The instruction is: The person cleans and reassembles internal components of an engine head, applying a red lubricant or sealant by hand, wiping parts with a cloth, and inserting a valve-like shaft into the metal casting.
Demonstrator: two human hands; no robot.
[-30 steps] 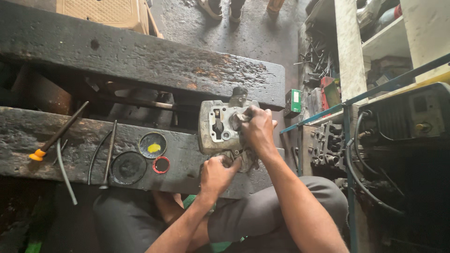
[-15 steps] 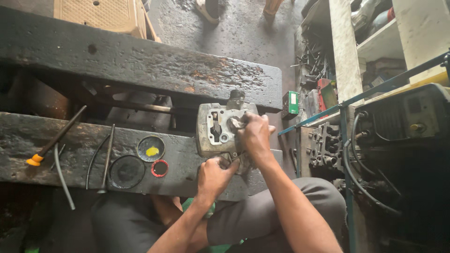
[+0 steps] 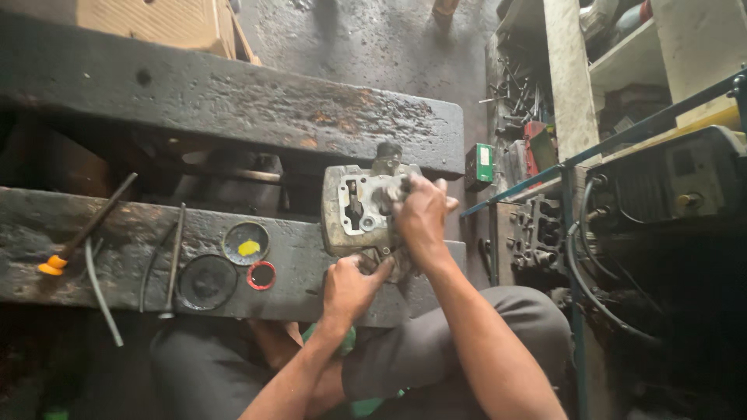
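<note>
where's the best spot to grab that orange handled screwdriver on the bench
Grip the orange handle from the left end of the near beam. The screwdriver lies flat and slanted, shaft running up and right, so the handle end lies nearest the bench edge, apart from the grey hose beside it.

The engine part (image 3: 366, 210) sits at the right end of the near beam (image 3: 101, 249), bridging toward the far beam (image 3: 233, 93) behind it. The right hand (image 3: 420, 214) lies on the part's right side; the left hand (image 3: 350, 284) touches its near edge. Left of the part, on the near beam, lie a small ring (image 3: 261, 274), two round lids (image 3: 227, 263), a rod (image 3: 173, 260), and, leftmost, what seems a screwdriver (image 3: 85, 229). A small box (image 3: 480, 165) stands right of the far beam.
</note>
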